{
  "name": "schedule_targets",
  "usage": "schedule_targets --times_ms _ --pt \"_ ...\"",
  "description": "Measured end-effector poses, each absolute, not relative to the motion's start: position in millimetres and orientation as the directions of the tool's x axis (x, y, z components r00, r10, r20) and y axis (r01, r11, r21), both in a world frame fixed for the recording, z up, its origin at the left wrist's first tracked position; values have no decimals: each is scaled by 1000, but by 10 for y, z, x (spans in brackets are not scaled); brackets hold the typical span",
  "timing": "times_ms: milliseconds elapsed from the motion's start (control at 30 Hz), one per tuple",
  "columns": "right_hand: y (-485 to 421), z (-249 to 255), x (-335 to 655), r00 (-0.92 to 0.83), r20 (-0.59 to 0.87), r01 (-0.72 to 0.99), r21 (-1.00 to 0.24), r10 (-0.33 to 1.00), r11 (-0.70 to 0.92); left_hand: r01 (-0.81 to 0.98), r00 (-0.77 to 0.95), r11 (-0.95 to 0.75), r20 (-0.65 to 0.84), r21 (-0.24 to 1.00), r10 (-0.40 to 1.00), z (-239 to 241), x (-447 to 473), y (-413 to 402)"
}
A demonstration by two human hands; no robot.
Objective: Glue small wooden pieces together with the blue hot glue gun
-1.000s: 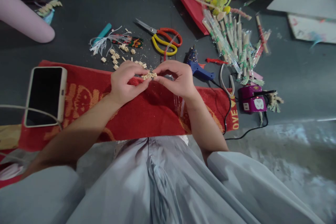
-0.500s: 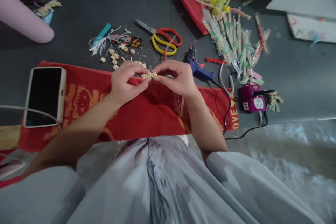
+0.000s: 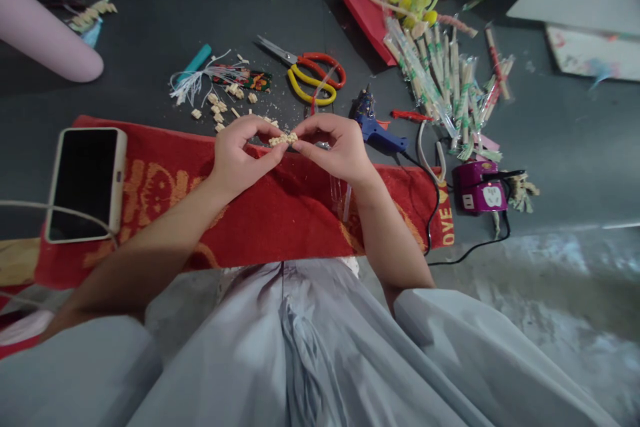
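Observation:
My left hand (image 3: 239, 155) and my right hand (image 3: 334, 149) meet over a red towel (image 3: 270, 213), fingers pinched together on a small cluster of pale beige beads (image 3: 283, 139) held between them. A thin clear strand hangs below my right hand. More loose beige bead pieces (image 3: 220, 107) lie scattered on the dark floor just beyond my left hand, beside a tuft of white threads (image 3: 193, 83).
A phone (image 3: 85, 183) with a cable rests on the towel's left end. Beyond my hands lie red and yellow scissors (image 3: 313, 73), a blue glue gun (image 3: 375, 130), a bundle of wrapped sticks (image 3: 445, 80), a purple power strip (image 3: 480, 190), and a pink cylinder (image 3: 45, 37).
Both hands have lifted the bead cluster very slightly and shifted their pinch; everything else has stayed still.

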State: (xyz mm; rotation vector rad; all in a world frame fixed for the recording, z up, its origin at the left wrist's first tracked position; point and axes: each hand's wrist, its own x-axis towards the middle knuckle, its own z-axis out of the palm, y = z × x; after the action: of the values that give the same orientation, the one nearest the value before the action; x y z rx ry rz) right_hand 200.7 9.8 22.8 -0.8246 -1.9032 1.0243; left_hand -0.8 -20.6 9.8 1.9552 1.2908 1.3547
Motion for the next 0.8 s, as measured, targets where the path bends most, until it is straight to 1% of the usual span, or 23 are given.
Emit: schedule_targets --times_ms 167,300,433,533,800 --pt "104 230 1998 -469 332 166 -877 818 451 327 44 -391 400 860 915 58 35 -200" --pt "119 200 1985 -459 310 185 -883 833 431 289 -1 -313 328 905 945 41 67 -189" --pt "132 158 1967 -446 296 196 -889 845 414 256 -21 -277 292 926 956 24 79 -176" --pt "134 141 1956 -444 288 188 -896 848 402 236 -28 -277 292 931 956 9 81 -170" --pt "147 119 1947 -437 255 177 -916 862 361 245 -20 -266 279 932 960 -18 74 -166"
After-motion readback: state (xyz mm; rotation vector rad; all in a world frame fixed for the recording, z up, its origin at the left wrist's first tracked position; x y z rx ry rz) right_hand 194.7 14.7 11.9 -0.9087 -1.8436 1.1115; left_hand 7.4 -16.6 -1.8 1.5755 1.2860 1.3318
